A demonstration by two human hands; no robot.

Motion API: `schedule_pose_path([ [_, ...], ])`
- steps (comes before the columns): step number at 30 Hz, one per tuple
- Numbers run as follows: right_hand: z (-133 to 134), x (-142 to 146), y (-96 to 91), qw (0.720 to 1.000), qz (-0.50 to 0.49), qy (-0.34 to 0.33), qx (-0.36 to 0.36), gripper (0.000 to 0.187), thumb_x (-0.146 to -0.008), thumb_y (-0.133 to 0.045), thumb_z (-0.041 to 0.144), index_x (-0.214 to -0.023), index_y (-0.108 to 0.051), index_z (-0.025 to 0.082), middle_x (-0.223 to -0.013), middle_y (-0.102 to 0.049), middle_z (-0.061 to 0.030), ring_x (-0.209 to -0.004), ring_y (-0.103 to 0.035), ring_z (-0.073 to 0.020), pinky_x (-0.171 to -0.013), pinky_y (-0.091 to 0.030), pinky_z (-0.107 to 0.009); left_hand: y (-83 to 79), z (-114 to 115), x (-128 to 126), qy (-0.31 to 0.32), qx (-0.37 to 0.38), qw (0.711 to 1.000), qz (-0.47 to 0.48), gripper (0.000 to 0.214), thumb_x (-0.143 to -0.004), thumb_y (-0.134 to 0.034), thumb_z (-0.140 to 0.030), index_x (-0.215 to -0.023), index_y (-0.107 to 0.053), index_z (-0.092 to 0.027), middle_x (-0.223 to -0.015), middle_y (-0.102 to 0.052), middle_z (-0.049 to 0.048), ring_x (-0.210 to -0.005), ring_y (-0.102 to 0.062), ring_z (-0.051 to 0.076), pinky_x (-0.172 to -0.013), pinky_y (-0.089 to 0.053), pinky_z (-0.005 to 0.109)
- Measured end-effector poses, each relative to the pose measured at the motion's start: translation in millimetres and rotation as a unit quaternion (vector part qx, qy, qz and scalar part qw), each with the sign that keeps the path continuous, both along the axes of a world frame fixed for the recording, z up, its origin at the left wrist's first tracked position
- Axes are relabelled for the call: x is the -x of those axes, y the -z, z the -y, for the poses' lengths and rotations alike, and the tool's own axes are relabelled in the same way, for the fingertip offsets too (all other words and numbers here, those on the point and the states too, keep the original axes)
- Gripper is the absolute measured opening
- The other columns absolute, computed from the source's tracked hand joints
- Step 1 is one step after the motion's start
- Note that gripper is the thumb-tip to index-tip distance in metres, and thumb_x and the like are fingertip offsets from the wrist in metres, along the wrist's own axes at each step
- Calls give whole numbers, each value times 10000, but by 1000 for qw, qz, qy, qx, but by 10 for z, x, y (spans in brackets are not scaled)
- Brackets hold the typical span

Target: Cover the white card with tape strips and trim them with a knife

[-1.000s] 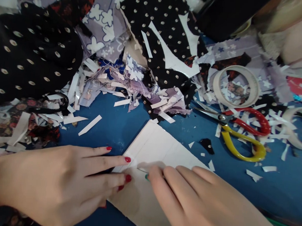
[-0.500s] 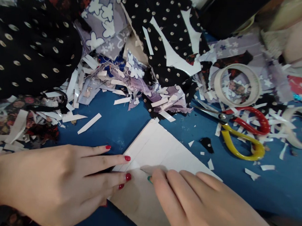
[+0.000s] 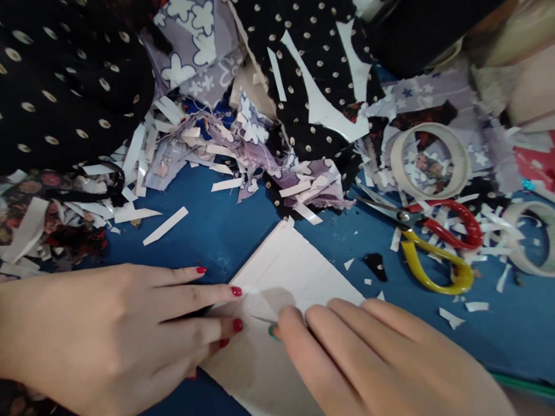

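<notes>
A pale sheet of cardboard (image 3: 311,268) lies at an angle on the blue table, its lower part greyish. My left hand (image 3: 110,335) rests with spread fingers across its left edge, red-nailed fingertips pressing the surface. Over the right side of the card, my right hand (image 3: 362,365) is closed in a pinch. From it a thin pointed tool (image 3: 262,319) sticks out leftward, its tip at the card's surface near my left fingertips. Something green shows at the pinching fingers; the rest of the tool is hidden by the hand.
Scissors (image 3: 441,255) with red and yellow handles lie at right, beside a roll of tape (image 3: 399,161) and a second roll (image 3: 510,243). Black dotted fabric (image 3: 62,88), purple floral scraps (image 3: 315,179) and several white paper strips (image 3: 165,226) are heaped along the back and left.
My right hand has shifted slightly left and up over the card, and the tool's tip has moved a little left and down. My left hand stays nearly still.
</notes>
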State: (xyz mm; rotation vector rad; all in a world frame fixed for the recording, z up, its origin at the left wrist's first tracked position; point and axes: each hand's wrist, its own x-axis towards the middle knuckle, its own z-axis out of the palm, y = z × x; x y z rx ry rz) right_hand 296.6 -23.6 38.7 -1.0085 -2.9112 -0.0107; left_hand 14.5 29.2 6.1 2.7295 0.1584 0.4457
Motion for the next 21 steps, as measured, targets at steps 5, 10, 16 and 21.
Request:
schedule_pose_path([
  [5,-64,63,78,1000,-8,-5,-18,317,-970,-407,19,-1045,-683,155,-764,-744,-43,-626,-607,-178,-606,-438,-347,-16,-5,-1,7,-2,1000,-16,345,-1093,-466,-183,-1096,-811,-195,-1347,-776,38,-1332,-674,275,-1057,-639,405],
  [10,-93,64,51,999,32,-30,-1,293,-1012,-403,47,-1092,-665,153,-814,-750,-34,-651,-631,-168,-634,-438,-340,-4,21,10,-7,12,1000,-3,368,-1119,-426,-140,-1104,-792,-169,-1327,-779,42,-1317,-670,282,-1038,-637,453],
  [16,-82,56,76,999,33,-30,-4,272,-1019,-412,49,-1095,-654,148,-807,-740,-32,-660,-635,-174,-649,-437,-345,-13,25,1,-9,9,1000,4,347,-1119,-443,-138,-1084,-788,-166,-1306,-784,42,-1309,-669,284,-1020,-643,448],
  [21,-82,58,67,999,30,-27,-10,267,-1006,-412,41,-1087,-647,142,-797,-732,-32,-646,-633,-178,-640,-429,-351,-16,25,-19,-21,6,1000,12,366,-1126,-431,-143,-1061,-791,-164,-1268,-800,28,-1253,-695,255,-1016,-643,413],
])
